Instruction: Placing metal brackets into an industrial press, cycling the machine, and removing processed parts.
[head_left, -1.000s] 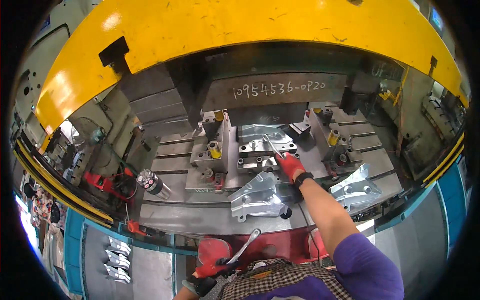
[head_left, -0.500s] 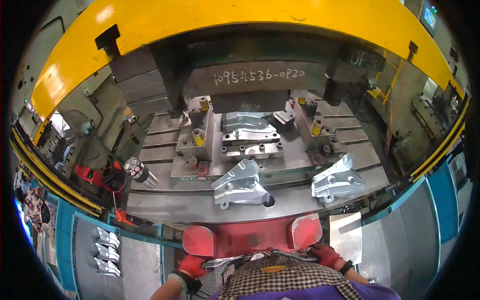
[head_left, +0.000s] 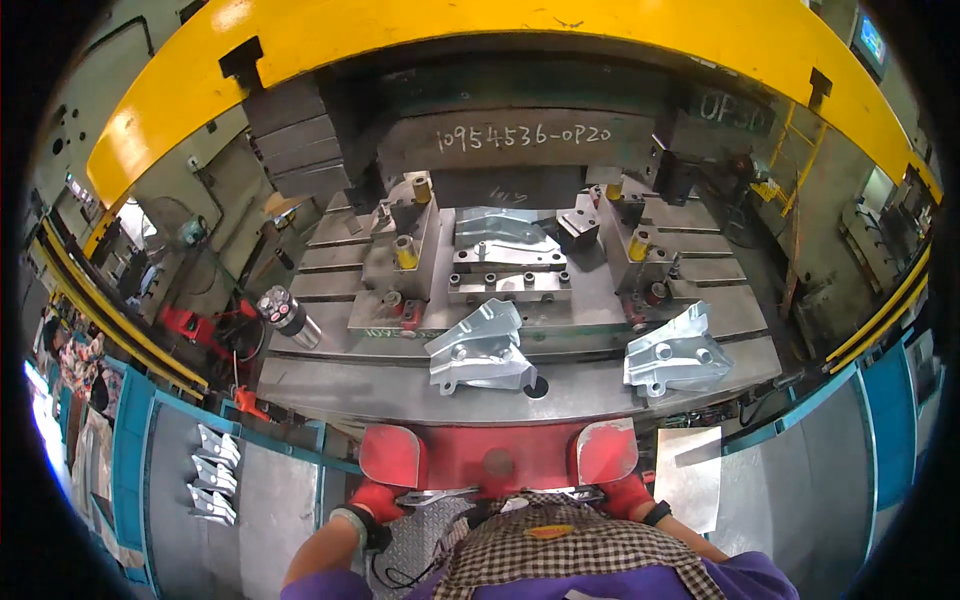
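Seeing the press table (head_left: pixel 320 385) curve its front edge from 8 round to 4 o'clock off mid-view; decent gap at 4 between one formed part (head_left: pixel 482 352) at 6 and another formed part (head_left: pixel 680 357) near 3:30, both with narrow tips toward 1; red console (head_left: pixel 470 455) tight below that edge at 6; left hand (head_left: pixel 378 500) at 7, gloved red, touching a silvery tool (head_left: pixel 440 495) between 6 and 7; right hand (head_left: pixel 625 495) at 5, same glove, just beside a second tool (head_left: pixel 578 492); can't tell how far open or whether gripping, fingers mostly hidden; silvery tool pointing to 3, long axis 9-3; second one roughly level too, mostly hidden
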